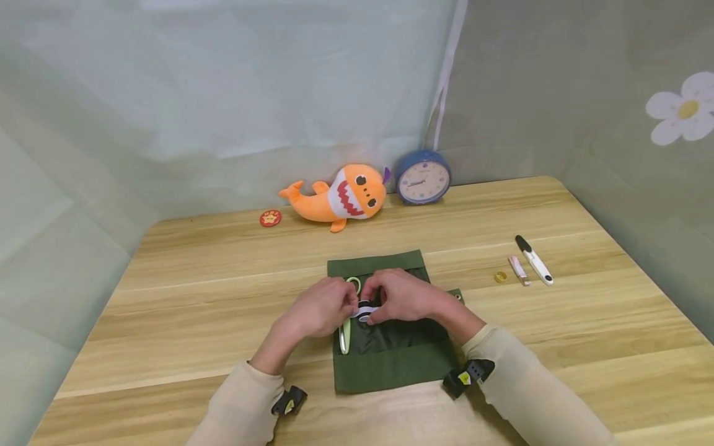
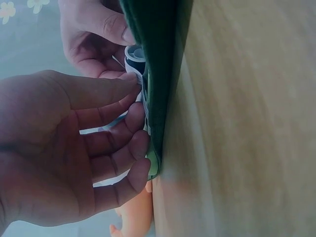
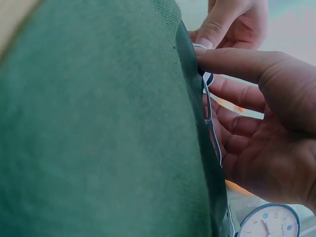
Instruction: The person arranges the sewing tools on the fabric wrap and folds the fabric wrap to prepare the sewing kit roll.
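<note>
A dark green fabric tool roll [image 1: 390, 371] lies spread on the table. On its middle sits a small black thread spool [image 1: 364, 303] with white ends, a white strap crossing it. My right hand [image 1: 404, 297] holds the spool between thumb and fingers. With thumb and index finger, my left hand [image 2: 59, 143] pinches the white strap at the spool's left side. Light green scissors [image 1: 346, 337] lie along the roll's left part, partly hidden by my left hand. In the right wrist view, the roll's edge covers much of the spool.
To the right lie a yellow ring-shaped item [image 1: 500, 277], a pink-and-white nail clipper [image 1: 519, 271] and white thread snips [image 1: 535, 261] with a black cap. At the back are an orange plush shark [image 1: 340, 197], a blue clock [image 1: 424, 178] and a red round badge [image 1: 270, 218].
</note>
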`<state>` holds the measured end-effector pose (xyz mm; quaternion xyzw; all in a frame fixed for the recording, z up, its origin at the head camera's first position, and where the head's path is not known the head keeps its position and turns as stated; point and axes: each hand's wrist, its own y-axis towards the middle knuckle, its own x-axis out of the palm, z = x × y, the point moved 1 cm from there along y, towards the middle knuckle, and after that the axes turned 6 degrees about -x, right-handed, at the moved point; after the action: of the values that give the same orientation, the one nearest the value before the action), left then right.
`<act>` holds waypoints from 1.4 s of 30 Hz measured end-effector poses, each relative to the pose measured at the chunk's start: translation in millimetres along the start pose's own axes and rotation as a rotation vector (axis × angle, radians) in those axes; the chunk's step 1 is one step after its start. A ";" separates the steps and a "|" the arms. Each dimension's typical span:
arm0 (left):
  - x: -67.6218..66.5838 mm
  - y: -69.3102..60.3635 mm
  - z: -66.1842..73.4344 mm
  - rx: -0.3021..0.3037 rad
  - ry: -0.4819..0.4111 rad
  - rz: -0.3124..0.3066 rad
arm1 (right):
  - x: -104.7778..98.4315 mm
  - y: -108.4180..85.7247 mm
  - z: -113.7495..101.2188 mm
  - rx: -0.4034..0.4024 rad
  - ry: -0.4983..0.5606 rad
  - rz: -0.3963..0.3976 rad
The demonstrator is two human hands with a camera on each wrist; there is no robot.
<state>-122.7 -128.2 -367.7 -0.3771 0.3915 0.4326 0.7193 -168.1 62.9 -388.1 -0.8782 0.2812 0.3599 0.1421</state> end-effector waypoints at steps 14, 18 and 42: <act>2.0 3.5 -2.2 -0.049 -0.018 -0.001 | 0.4 1.5 2.2 0.004 0.021 0.006; 1.3 3.9 -3.1 -0.052 -0.042 -0.006 | -1.9 0.3 1.7 0.001 0.036 0.000; 4.0 16.1 23.5 -0.003 0.063 -0.025 | -133.7 -189.6 87.4 0.549 -0.164 0.615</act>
<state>-130.6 -100.7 -365.0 -0.3964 0.4085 0.4124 0.7113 -181.3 306.8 -345.2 -0.6513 0.6034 0.3659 0.2789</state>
